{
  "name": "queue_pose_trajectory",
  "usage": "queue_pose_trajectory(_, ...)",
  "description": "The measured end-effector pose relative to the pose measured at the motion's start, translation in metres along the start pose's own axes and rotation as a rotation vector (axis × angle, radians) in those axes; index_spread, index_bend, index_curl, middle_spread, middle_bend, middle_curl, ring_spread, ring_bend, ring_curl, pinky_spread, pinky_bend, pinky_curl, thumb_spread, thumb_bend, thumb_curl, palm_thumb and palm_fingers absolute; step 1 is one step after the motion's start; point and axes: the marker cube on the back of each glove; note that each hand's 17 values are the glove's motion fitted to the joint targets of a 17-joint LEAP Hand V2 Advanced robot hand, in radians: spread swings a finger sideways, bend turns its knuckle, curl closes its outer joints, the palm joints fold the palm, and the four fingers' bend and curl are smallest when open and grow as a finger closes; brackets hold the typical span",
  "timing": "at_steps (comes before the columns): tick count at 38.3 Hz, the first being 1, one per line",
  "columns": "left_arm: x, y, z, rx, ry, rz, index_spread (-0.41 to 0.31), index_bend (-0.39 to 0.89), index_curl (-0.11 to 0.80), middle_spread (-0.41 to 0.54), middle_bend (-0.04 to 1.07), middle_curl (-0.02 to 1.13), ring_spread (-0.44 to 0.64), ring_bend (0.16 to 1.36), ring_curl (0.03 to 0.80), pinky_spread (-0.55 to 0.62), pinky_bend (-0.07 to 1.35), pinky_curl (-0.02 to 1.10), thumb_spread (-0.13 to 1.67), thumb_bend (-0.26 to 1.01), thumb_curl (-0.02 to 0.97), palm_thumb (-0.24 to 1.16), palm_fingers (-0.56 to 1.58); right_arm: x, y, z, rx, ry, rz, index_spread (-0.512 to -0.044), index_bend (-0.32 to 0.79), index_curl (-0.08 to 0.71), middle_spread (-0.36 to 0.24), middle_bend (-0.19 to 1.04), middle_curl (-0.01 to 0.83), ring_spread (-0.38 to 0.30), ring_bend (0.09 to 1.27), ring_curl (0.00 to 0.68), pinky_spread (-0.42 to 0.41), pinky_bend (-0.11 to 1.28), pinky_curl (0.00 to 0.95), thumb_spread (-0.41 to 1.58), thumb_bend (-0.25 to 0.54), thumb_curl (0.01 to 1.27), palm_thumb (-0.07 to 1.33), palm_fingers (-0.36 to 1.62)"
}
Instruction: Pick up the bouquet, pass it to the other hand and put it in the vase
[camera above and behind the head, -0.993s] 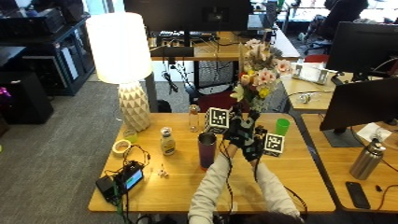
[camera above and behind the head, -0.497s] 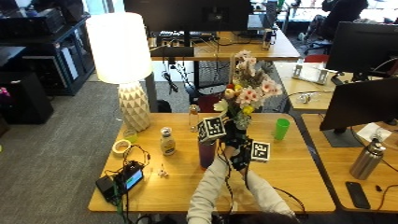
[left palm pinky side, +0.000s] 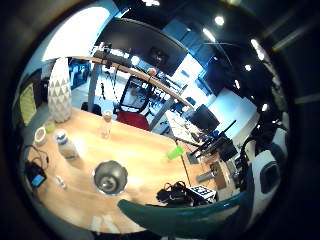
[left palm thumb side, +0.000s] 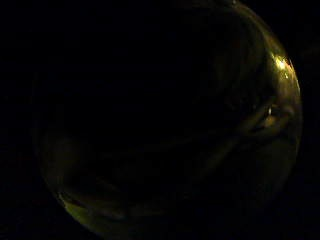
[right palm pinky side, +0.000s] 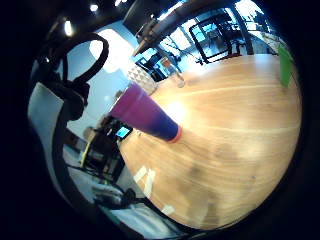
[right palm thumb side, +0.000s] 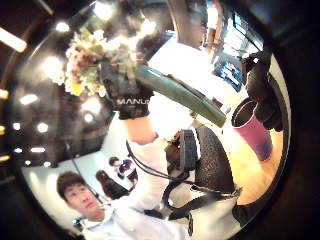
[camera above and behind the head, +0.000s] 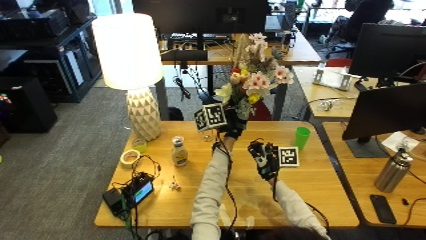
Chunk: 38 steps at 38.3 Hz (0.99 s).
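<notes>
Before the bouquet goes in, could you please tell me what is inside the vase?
Nothing shows inside the vase: only its bare inner wall through the open mouth. The bottom is too dim to judge.

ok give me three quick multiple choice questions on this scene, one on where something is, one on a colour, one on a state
1. Where is the bouquet?
A. lying on the table
B. held up in the left hand
C. standing in the vase

2. What colour is the cup standing on the table to the right of the hands?
A. green
B. red
C. white

3. What is the right hand doing?
A. gripping the bouquet
B. holding the lamp
C. holding nothing, fingers relaxed

Answers: 1 B, the outside view shows the left hand gripping the stems with the flowers raised above the table. 2 A, the cup is green in the outside view. 3 C, the right hand is apart from the bouquet, over the table, with nothing in it.
</notes>
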Motion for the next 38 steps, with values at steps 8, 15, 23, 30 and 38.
queue_pose_trajectory(8, -0.01, -0.025, -0.011, 0.021, 0.005, -0.02, -0.374, 0.46, 0.556, -0.384, 0.78, 0.58, -0.4, 0.82, 0.478, -0.44, 0.59, 0.44, 0.41, -0.02, 0.67, 0.83, 1.42, -0.003, 0.0, -0.017, 0.019, -0.016, -0.018, -0.177, 0.12, 0.422, -0.076, 0.55, 0.5, -0.139, 0.75, 0.441, -0.204, 0.61, 0.412, 1.07, -0.019, 0.47, 0.67, 1.2)
queue_pose_trajectory(15, -0.027, -0.036, -0.018, 0.066, 0.017, -0.031, -0.378, 0.46, 0.573, -0.383, 0.79, 0.58, -0.4, 0.83, 0.482, -0.44, 0.61, 0.44, 0.39, -0.03, 0.702, 0.82, 1.41, 0.013, 0.005, -0.024, 0.024, -0.005, 0.047, -0.172, 0.12, 0.403, -0.073, 0.53, 0.493, -0.14, 0.73, 0.438, -0.201, 0.58, 0.4, 1.1, -0.017, 0.46, 0.68, 1.22)
queue_pose_trajectory(23, -0.052, -0.041, -0.015, 0.092, 0.03, -0.016, -0.381, 0.46, 0.587, -0.382, 0.8, 0.58, -0.4, 0.83, 0.485, -0.44, 0.61, 0.44, 0.38, -0.03, 0.731, 0.82, 1.41, 0.019, 0.008, -0.024, 0.018, -0.051, 0.064, -0.169, 0.13, 0.388, -0.072, 0.52, 0.492, -0.141, 0.72, 0.441, -0.2, 0.55, 0.393, 1.11, -0.017, 0.45, 0.7, 1.24)
queue_pose_trajectory(30, -0.066, -0.038, -0.002, 0.094, 0.252, 0.01, -0.383, 0.46, 0.597, -0.382, 0.8, 0.58, -0.4, 0.83, 0.487, -0.44, 0.61, 0.44, 0.37, -0.03, 0.75, 0.81, 1.41, 0.033, 0.008, -0.026, 0.0, 0.014, -0.053, -0.165, 0.13, 0.381, -0.068, 0.51, 0.492, -0.141, 0.71, 0.443, -0.199, 0.54, 0.393, 1.12, -0.018, 0.45, 0.7, 1.24)
queue_pose_trajectory(38, -0.111, -0.028, 0.007, 0.064, 0.104, -0.105, -0.384, 0.46, 0.607, -0.38, 0.79, 0.58, -0.4, 0.83, 0.485, -0.44, 0.61, 0.43, 0.37, -0.03, 0.769, 0.81, 1.4, 0.047, 0.018, -0.027, -0.008, -0.005, 0.079, -0.163, 0.13, 0.375, -0.063, 0.51, 0.494, -0.138, 0.7, 0.445, -0.196, 0.52, 0.392, 1.12, -0.019, 0.44, 0.71, 1.25)
